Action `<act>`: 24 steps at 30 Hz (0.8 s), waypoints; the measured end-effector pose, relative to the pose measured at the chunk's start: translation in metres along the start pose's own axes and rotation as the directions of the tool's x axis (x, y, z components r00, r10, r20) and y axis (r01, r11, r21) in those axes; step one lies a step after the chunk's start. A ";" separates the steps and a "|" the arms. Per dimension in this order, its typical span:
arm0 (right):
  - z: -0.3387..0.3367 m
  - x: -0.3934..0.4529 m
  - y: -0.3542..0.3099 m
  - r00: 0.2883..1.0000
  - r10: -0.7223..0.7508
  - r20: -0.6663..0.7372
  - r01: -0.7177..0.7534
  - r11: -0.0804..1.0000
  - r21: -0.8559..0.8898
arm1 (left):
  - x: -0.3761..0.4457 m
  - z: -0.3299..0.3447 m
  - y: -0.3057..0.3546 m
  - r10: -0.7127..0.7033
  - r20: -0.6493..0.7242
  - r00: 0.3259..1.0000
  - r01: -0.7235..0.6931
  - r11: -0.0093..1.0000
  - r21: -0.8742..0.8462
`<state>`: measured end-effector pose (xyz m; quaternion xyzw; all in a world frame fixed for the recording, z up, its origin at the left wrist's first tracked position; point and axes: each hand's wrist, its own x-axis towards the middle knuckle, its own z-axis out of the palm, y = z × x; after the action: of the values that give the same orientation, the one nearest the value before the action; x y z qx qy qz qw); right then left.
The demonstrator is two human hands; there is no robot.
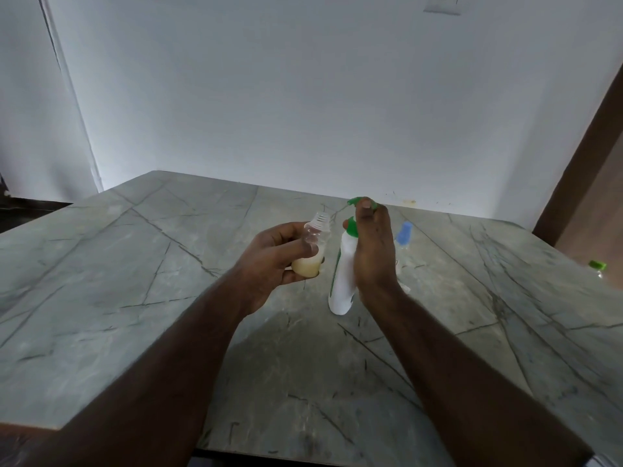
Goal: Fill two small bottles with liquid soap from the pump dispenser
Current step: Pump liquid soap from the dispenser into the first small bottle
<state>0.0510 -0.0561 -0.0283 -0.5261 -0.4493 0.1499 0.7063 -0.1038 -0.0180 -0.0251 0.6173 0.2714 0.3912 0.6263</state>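
My left hand [273, 261] grips a small clear bottle [312, 247] with its open mouth tilted toward the pump spout; pale yellow soap fills its lower part. A white pump dispenser [344, 274] with a green pump head [357, 202] stands on the grey stone table [135, 281]. My right hand [372, 254] rests over the dispenser, fingers on top of the pump head. A thin strand of soap runs from the spout toward the small bottle's mouth. A second small bottle with a blue cap [404, 233] stands behind my right hand, partly hidden.
A green-capped item [597, 267] sits at the table's right edge. A white wall runs behind the table, and a brown door frame [580, 156] stands at the right.
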 end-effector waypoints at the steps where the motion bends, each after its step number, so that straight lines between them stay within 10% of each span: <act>1: 0.002 -0.001 0.001 1.000 -0.006 -0.021 0.005 1.000 -0.018 | 0.000 0.000 0.000 0.000 -0.002 1.000 0.000 1.000 0.001; 24: 0.013 -0.007 -0.014 0.990 -0.041 -0.137 0.035 0.998 -0.048 | -0.002 0.005 -0.002 -0.016 0.017 1.000 0.018 0.997 -0.071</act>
<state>0.0330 -0.0593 -0.0187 -0.5425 -0.4124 0.0896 0.7264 -0.1006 -0.0224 -0.0266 0.5954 0.2576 0.3903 0.6533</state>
